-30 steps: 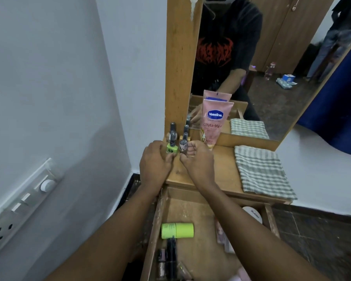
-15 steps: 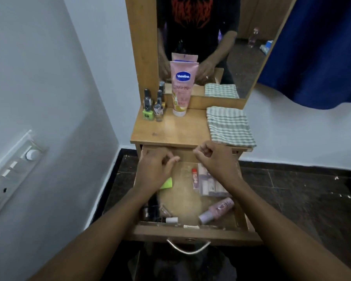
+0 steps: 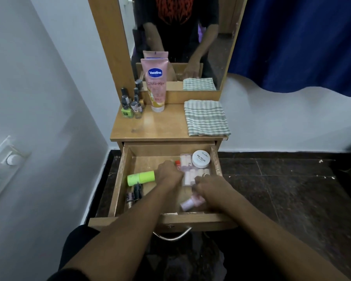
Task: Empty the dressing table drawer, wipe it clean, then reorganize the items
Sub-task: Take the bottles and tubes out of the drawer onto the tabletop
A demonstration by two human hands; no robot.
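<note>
The dressing table drawer (image 3: 118,185) is pulled open. Both my hands are inside it. My left hand (image 3: 168,175) is curled beside a red-capped stick (image 3: 177,163); a grip cannot be made out. My right hand (image 3: 209,189) closes over a blurred pink bottle (image 3: 192,202) lying near the drawer's front. Also in the drawer are a lime green tube (image 3: 141,178), dark slim tubes (image 3: 135,193), a clear pack of pink pieces (image 3: 187,173) and a white round jar (image 3: 201,158).
On the tabletop (image 3: 156,126) stand a pink Vaseline tube (image 3: 155,84) and nail polish bottles (image 3: 130,106) at the back left, with a folded striped cloth (image 3: 206,117) on the right. A mirror rises behind. A wall with a switchboard (image 3: 6,165) is close on the left.
Both hands left the nail polish bottles on the tabletop, drew back over the drawer and dropped into it. My view tilted down onto the drawer.
</note>
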